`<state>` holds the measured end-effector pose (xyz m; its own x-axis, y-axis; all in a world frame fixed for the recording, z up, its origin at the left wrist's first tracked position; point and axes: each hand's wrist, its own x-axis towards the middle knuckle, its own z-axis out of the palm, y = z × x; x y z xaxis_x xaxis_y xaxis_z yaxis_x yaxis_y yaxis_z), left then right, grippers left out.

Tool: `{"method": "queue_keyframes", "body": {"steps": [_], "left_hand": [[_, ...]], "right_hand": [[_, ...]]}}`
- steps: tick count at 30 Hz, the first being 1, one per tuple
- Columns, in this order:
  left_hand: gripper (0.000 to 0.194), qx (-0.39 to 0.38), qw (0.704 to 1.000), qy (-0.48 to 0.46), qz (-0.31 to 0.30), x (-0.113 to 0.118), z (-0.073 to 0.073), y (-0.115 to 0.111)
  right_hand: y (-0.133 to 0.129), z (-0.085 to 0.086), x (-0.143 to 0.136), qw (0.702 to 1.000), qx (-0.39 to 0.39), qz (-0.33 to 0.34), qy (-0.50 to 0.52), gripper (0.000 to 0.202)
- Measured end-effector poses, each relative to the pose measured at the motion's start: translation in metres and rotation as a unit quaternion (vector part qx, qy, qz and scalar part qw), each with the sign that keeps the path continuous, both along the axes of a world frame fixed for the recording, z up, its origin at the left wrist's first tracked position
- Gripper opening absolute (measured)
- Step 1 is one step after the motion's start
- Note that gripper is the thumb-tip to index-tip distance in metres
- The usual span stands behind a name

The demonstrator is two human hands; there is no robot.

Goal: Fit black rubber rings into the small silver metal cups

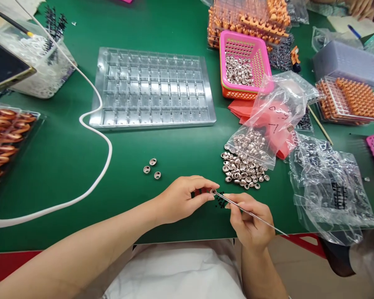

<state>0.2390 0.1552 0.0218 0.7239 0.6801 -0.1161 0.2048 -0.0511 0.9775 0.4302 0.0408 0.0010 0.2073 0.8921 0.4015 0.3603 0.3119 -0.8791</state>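
Note:
Between its thumb and index finger, my left hand (182, 199) pinches a small silvery metal ring-shaped part (212, 192). My right hand (252, 220) grips a thin metal tool that looks like tweezers (249, 212), and its tip meets the part. Tiny black pieces (220, 201) lie on the table just below the tip. Beyond my right hand sits a heap of similar metal parts (244, 168), some spilling from a clear plastic bag (274, 112). Three more metal parts (153, 161) rest on the green surface, to the left past my left hand.
A clear compartment tray (152, 89) lies at the back middle. A pink basket (224, 87) of metal parts stands right of it. A white cable (109, 153) snakes across the left, near a tray of brown pieces (6, 141). Plastic bags (330, 187) lie at right.

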Motion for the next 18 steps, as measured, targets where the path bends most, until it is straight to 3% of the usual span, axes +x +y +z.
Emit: {"method": "queue_keyframes", "body": {"steps": [18], "left_hand": [[0.019,-0.006,0.999,0.032,0.019,0.0012,0.0002,-0.0015]], "right_hand": [[0.0034,0.0015,-0.0010,0.995,0.035,0.016,-0.087,0.041]]}}
